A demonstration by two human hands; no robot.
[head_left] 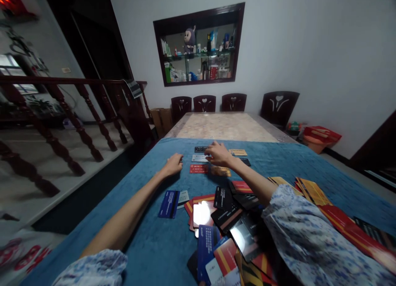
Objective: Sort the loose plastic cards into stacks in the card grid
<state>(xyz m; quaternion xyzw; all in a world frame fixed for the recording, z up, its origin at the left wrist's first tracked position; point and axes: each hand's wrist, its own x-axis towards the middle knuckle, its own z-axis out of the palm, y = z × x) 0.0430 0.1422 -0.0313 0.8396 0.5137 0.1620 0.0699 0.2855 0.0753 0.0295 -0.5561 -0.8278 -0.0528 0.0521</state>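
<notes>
Both my arms reach forward over a blue cloth (148, 244) covering the near end of a long table. My left hand (173, 164) rests on the cloth with its fingers curled, just left of a red card (198, 168). My right hand (218, 154) lies palm down, fingers spread, touching a pale card (199, 158) in a small layout of cards. A black card (201, 148) and a yellow card (238, 152) lie at the far side of that layout. A gold card (221, 171) sits under my right wrist.
A loose heap of cards (229, 228) in black, red, blue and orange covers the cloth near me, spreading right. A blue card pair (169, 203) lies apart on the left. Beyond the cloth are bare marble tabletop (225, 127), dark chairs (204, 103), a wall shelf and a wooden railing (77, 113).
</notes>
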